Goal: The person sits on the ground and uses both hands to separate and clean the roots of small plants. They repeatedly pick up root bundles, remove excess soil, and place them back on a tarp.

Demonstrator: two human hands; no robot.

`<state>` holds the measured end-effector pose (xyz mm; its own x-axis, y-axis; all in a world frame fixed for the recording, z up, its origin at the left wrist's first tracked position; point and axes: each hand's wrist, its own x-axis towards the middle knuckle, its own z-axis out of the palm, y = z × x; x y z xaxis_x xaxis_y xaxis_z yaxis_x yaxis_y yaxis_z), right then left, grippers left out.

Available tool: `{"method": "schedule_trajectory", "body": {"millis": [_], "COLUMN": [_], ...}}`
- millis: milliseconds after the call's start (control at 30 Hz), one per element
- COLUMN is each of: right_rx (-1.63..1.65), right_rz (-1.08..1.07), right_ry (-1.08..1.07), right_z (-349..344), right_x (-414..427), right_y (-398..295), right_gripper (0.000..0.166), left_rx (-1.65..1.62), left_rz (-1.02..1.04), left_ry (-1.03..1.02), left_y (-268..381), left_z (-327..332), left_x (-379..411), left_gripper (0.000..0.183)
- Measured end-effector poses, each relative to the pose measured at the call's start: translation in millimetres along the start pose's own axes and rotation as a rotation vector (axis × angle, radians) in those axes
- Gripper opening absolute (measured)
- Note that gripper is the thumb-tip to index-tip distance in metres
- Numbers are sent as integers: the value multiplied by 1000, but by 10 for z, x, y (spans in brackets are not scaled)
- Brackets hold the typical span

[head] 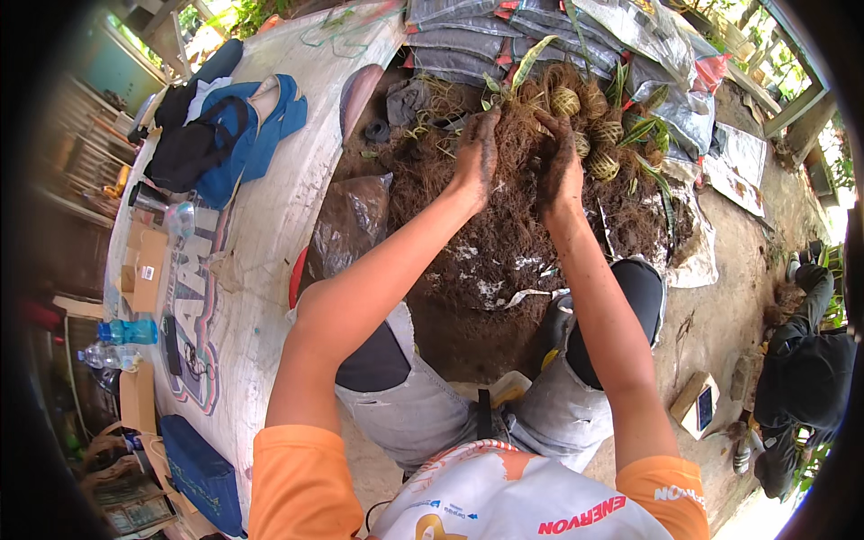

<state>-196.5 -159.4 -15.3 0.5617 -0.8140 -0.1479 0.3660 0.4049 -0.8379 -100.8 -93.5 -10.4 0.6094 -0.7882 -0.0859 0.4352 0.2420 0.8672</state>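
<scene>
My left hand [478, 158], soiled with dark earth, is at the left side of a clump of brown coir fibre [516, 135]. On the clump's right side is my right hand [559, 162], its palm also dirty. The palms face each other, the clump between them; how firmly they press on it cannot be told. A variegated snake plant leaf [533, 61] rises just beyond the hands. Several strap-wrapped root balls [565, 101] with snake plants lie beyond and to the right of my right hand. Loose dark soil and fibre [486, 270] spread below on a sack.
Stacked filled grey sacks [459, 40] stand at the far side. A clear plastic bag [351, 219] lies left of the soil. A long white table [270, 223] on the left bears a blue bag [280, 115], bottles and cardboard boxes. At the far right a person in dark clothes [803, 378] bends down.
</scene>
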Motion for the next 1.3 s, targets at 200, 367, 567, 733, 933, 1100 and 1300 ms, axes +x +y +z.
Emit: {"method": "schedule_trajectory", "body": {"millis": [200,367,567,733,933,1100,1300], "right_rx": [359,479,518,391,467,279,305], "right_rz": [225,286,272,200,416,315,90], "right_ry": [-136,-297,-84,-100,-72,-174,-123], "right_z": [9,-54,-26,-12,-139,-61,-27], "right_x": [-95,-60,-194,-122,4,-112,-291], "right_y": [16,-27,-47,7,57,-92,17], "right_gripper": [49,48,36,36,43,48,40], "left_rx": [672,1127,1112,1074,1043,872,1169], "left_rz": [285,797,1092,1171,790,948,1221], "left_ry": [-239,-173,-506,-312,-333,-365,-631], "left_y": [-57,-11,107,-167,-114,53,77], "left_z": [116,80,140,81,208,49,-1], "left_x": [-205,-63,-154,-95,-224,-72,-79], "left_gripper": [42,51,39,24,24,46,56]}}
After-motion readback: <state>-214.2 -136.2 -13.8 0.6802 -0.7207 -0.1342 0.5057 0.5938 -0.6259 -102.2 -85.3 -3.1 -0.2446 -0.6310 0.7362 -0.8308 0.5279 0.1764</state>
